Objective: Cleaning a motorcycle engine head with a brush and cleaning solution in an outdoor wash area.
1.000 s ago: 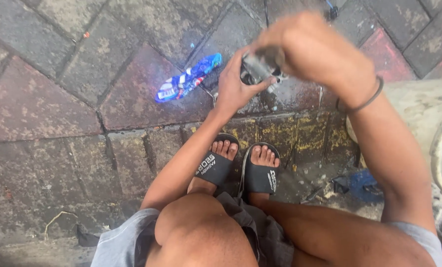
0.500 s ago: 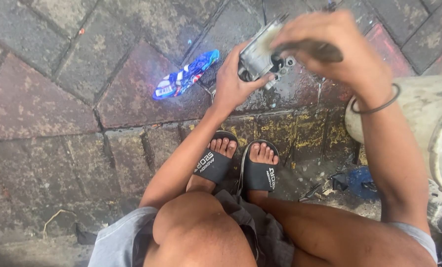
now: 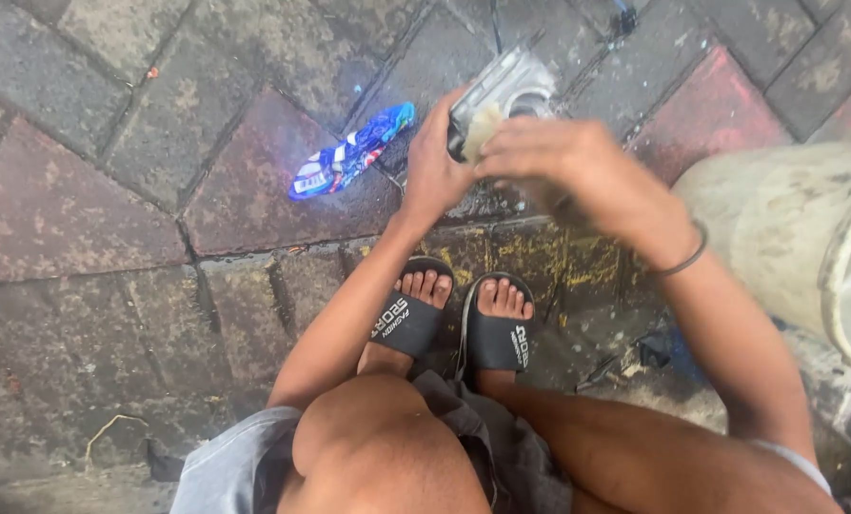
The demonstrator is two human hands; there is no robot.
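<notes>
I am squatting over wet paving bricks. My left hand [image 3: 432,173] grips a small grey metal engine part [image 3: 513,84] from its left side and holds it just above the ground. My right hand [image 3: 564,164] is closed on a small tool whose pale end [image 3: 483,122] presses against the near face of the metal part. The tool's handle is hidden inside my fist, and motion blurs the hand. A dark band circles my right wrist [image 3: 684,259].
A blue and white wrapper [image 3: 351,152] lies on the bricks to the left of my hands. A large pale bucket [image 3: 806,228] stands at the right edge. My feet in black sandals [image 3: 464,324] rest below the hands. Dark blue scraps [image 3: 668,352] lie by the bucket.
My right hand has dropped from above the metal part to its near side, now rubbing it with the pale end of the tool. My left hand has turned the part slightly.
</notes>
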